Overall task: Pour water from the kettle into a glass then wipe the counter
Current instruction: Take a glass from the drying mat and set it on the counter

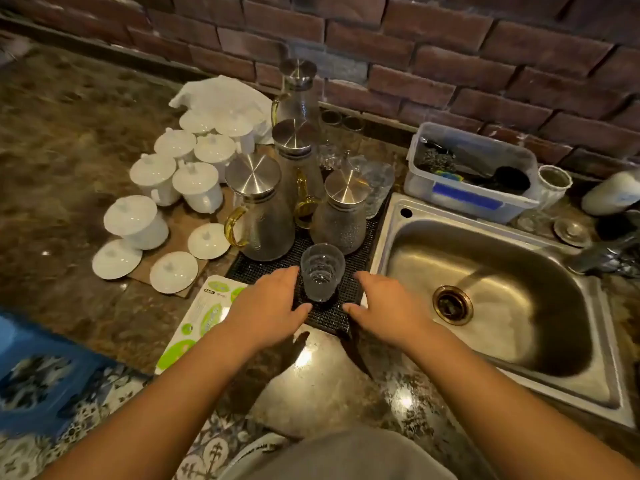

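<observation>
A clear ribbed glass (pixel 321 271) stands upright on a black mesh mat (pixel 329 318) near the counter's front edge. My left hand (pixel 268 303) rests open just left of the glass, fingers spread, not gripping it. My right hand (pixel 384 306) lies open just right of it. Behind the glass stand several glass kettles with steel lids and amber handles; the nearest are a large one (pixel 263 216) at left and a shorter one (pixel 341 213) at right. A white cloth (pixel 221 93) lies crumpled at the back of the counter.
A steel sink (pixel 491 289) opens at the right. White lidded cups (pixel 197 185) and loose lids crowd the left. A green-printed wipes pack (pixel 197 327) lies beside my left hand. A plastic tub (pixel 471 171) of scrubbers sits behind the sink. Brick wall (pixel 450 64) at the back.
</observation>
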